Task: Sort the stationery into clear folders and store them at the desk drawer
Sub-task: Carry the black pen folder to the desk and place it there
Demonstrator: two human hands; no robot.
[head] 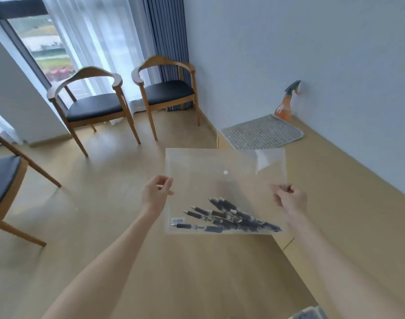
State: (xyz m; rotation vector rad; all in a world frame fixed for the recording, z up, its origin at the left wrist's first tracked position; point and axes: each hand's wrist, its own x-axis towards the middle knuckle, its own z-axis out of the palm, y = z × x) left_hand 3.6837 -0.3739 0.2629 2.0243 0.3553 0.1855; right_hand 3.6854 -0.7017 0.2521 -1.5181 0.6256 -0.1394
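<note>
At the far left, part of a wooden chair point(5, 180) with a dark seat juts into view. Beyond it, two matching wooden armchairs point(91, 104) stand side by side on the light wood floor, in front of a window with sheer white drapes and a blue curtain point(167, 31).

In the middle, a person's bare forearms reach forward. The left hand point(156, 192) pinches the left edge of a clear folder point(224, 162) between thumb and curled fingers. The folder is held up in the air, roughly flat to the camera, above the floor and the near edge of the worktop point(335, 192). It has a small white snap button near its upper middle and a barcode sticker at its lower left. A loose heap of black pens point(229, 218) lies inside, gathered along the bottom edge toward the right corner.

The right hand point(290, 199) grips the folder's right edge, fingers curled around it.

Further right, the light wooden worktop runs along a pale wall. At its far end lies a grey woven mat point(261, 132), and just behind it stands an orange spray bottle point(286, 102) against the wall.
</note>
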